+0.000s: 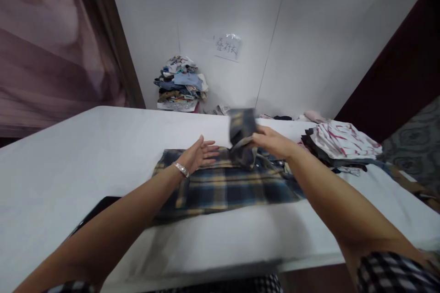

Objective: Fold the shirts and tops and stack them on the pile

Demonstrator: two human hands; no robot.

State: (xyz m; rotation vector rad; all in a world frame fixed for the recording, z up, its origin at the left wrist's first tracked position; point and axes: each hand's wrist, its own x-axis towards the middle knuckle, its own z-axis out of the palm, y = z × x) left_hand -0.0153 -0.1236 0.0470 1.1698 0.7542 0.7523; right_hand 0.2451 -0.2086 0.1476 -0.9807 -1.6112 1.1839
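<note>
A plaid shirt (220, 190) in dark blue, tan and grey lies across the white table in front of me, partly folded. My right hand (270, 141) grips a piece of it, seemingly a sleeve (242, 123), and holds it up above the shirt; the raised end is blurred. Over the shirt's left part is my left hand (197, 153), its fingers spread and nothing in them. A silvery bracelet (181, 169) circles the left wrist. Whether the left fingers touch the cloth I cannot tell.
On the right of the white table (113, 146) sits a stack of folded clothes (343, 142). A taller pile of clothes (180, 82) stands by the back wall. A dark flat object (99, 208) lies partly behind my left forearm. A handwritten sign (227, 47) hangs on the wall.
</note>
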